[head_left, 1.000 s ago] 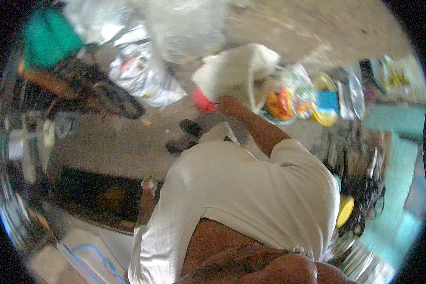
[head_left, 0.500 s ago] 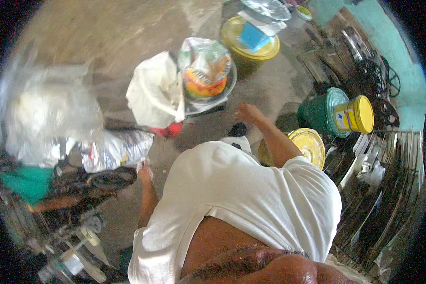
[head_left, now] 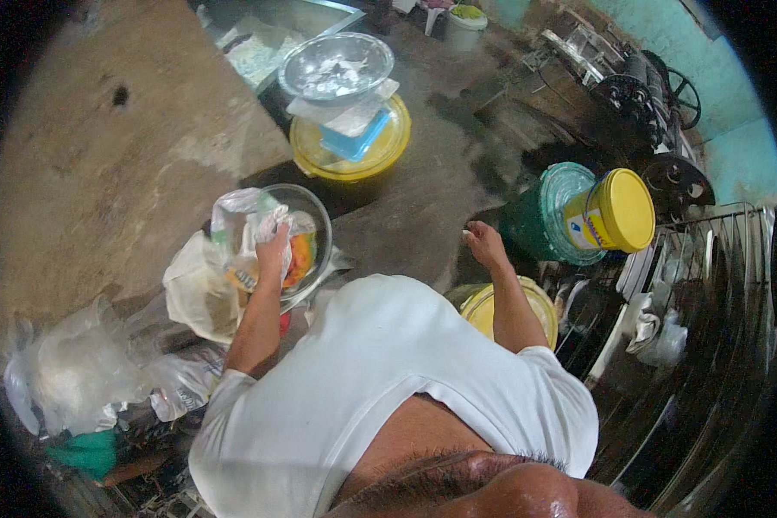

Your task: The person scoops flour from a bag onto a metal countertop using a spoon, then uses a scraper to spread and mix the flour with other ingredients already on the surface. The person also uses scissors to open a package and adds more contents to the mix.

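Observation:
A round grey-rimmed basin (head_left: 326, 226) stands left of centre, and a printed plastic bag (head_left: 300, 259) in white, green and orange lies in it. My left hand (head_left: 272, 249) is over this bag, its fingers closed on a crumpled white piece (head_left: 270, 221), thin plastic or cloth. Below and left of the basin hangs a cream-coloured sack (head_left: 200, 285). My right hand (head_left: 487, 245) is held in the air between the basin and the green bucket (head_left: 546, 216). Its fingers are curled; a small pale spot shows at the fingertips, too small to name.
A yellow-lidded tub (head_left: 306, 155) carries a blue tray (head_left: 354, 138) and a clear bowl (head_left: 337, 69). A yellow pail (head_left: 626, 211) rests on the green bucket. Another yellow lid (head_left: 535, 304) is beneath my right forearm. Metal racks (head_left: 691, 345) stand right; clear plastic bags (head_left: 95, 367) lie left.
My left hand has moved up and forward from beside the lower-left bags to the printed bag in the basin. My right hand stays raised, shifted slightly. The whole view has swung.

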`<state>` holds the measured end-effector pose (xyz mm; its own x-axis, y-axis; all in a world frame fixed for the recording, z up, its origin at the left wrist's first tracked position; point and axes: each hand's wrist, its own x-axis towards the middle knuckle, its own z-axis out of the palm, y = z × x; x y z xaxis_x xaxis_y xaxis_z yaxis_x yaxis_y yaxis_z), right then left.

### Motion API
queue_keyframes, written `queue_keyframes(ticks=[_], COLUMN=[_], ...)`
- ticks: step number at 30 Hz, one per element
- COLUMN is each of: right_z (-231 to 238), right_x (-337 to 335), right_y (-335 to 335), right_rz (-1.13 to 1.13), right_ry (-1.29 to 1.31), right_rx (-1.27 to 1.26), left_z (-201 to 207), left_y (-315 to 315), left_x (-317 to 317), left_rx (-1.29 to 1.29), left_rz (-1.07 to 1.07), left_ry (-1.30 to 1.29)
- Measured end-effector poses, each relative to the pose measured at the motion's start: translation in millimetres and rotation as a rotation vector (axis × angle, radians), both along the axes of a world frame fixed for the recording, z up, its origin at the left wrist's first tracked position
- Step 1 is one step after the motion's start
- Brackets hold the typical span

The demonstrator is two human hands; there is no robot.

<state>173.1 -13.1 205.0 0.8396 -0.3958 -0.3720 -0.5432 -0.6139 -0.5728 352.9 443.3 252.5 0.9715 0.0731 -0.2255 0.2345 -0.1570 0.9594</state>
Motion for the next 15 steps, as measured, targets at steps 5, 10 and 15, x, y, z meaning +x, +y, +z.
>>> queue_keyframes(ticks=[5,10,15], right_z=[13.0,18.1,12.3], right_x=[18.8,51.0,90.0], right_y=[-66.1,-126.7,-199.5], right_rz=[-0.232,-0.260,-0.272], right_ry=[-0.053,-0.088,0.107], right_rx=[0.043,-0.010,-0.117], left_z=[25.4,60.9,63.2], left_y=[-111.0,-201.1,-249.5], left_x=[78.8,163.3,273.7], left_rx=[-0.282,-0.403,-0.089], left_rz=[-0.259,-0.319,-0.227], left_ry=[-0.175,-0.266,-0.329])
